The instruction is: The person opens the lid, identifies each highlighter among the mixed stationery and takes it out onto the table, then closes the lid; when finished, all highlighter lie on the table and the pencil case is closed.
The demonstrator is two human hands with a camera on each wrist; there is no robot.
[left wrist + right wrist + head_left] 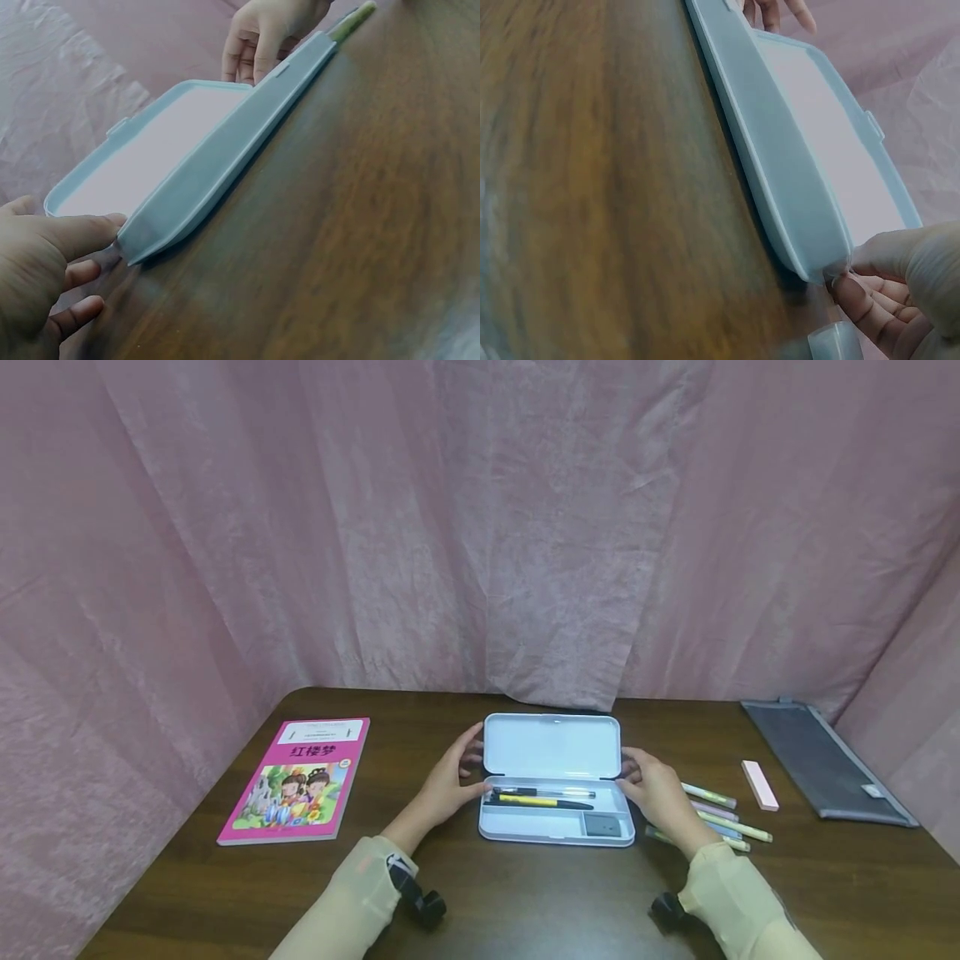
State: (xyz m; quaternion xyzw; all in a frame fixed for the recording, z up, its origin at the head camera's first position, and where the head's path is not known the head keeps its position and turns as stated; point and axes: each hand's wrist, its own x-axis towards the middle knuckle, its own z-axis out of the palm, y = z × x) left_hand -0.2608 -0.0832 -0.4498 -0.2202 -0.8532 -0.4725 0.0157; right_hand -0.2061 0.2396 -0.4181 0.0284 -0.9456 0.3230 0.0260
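Observation:
A light blue pencil case (525,835) lies on the table with its lid (552,745) raised at the back. Inside are a yellow and black pen (536,801), a dark pen with a clear barrel (547,792) and a grey eraser (602,825) in the front right compartment. My left hand (450,774) holds the case's left end, thumb at the rim and other fingers loosely bent beside it. At the opposite end my right hand (660,793) pinches the rim between thumb (885,251) and forefinger. In the head view, some fingertips are hidden beside the lid.
Several pastel highlighters (750,831) lie beside and partly under the right forearm. Farther right are a small pink and white block (761,785) and a grey mesh pouch (821,760). A pink book (300,781) lies on the left; a pink curtain (420,527) hangs behind the table.

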